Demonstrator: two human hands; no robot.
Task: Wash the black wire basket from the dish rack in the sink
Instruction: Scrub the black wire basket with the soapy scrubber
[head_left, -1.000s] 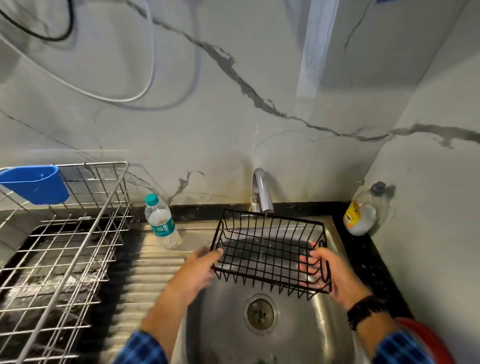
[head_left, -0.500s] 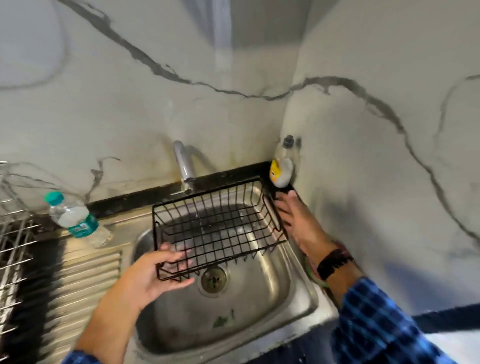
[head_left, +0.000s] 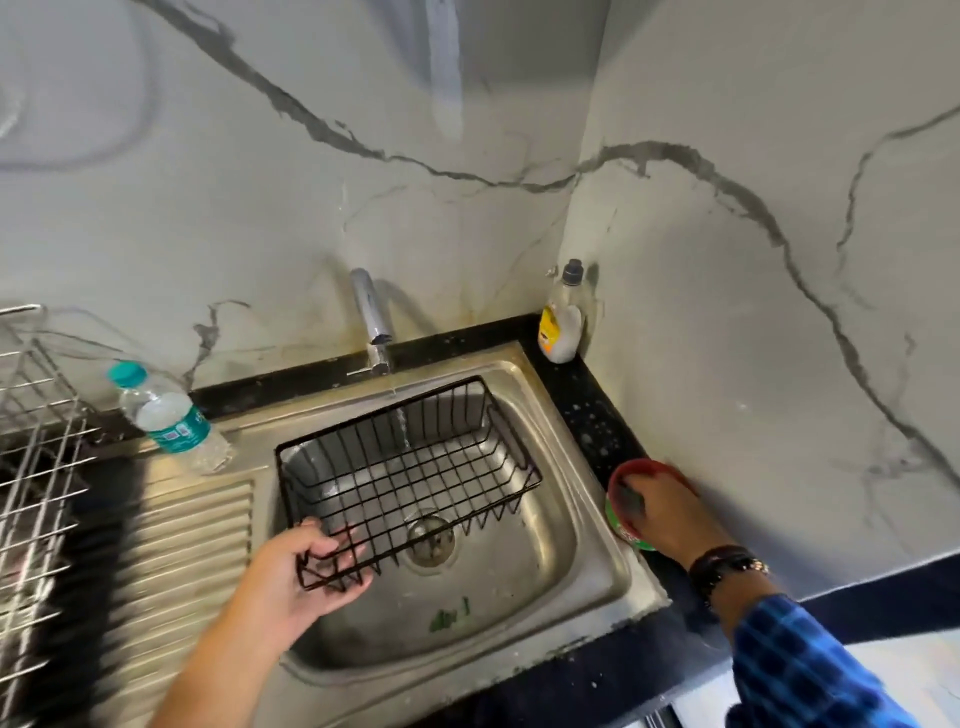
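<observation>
The black wire basket (head_left: 511, 441) hangs tilted over the steel sink (head_left: 618, 566), its far end higher. My left hand (head_left: 296, 577) grips its near left corner, fingers curled through the wires. A thin stream of water (head_left: 402, 426) runs from the tap (head_left: 371, 317) into the basket. My right hand (head_left: 670, 514) is off the basket, on the counter at the right. Its fingers reach into a small red-rimmed green tub (head_left: 614, 486) and lie over something dark grey inside. Whether they grip it is hidden.
A dish soap bottle (head_left: 561, 327) stands in the back corner. A plastic water bottle (head_left: 166, 415) stands left of the sink by the ribbed drainboard (head_left: 197, 545). The steel dish rack (head_left: 31, 441) is at far left. A green scrap (head_left: 449, 618) lies near the drain (head_left: 430, 538).
My right hand let go of the basket and moved right into the red-rimmed tub. The left hand alone now holds the basket. Water now runs from the tap. The view swung right.
</observation>
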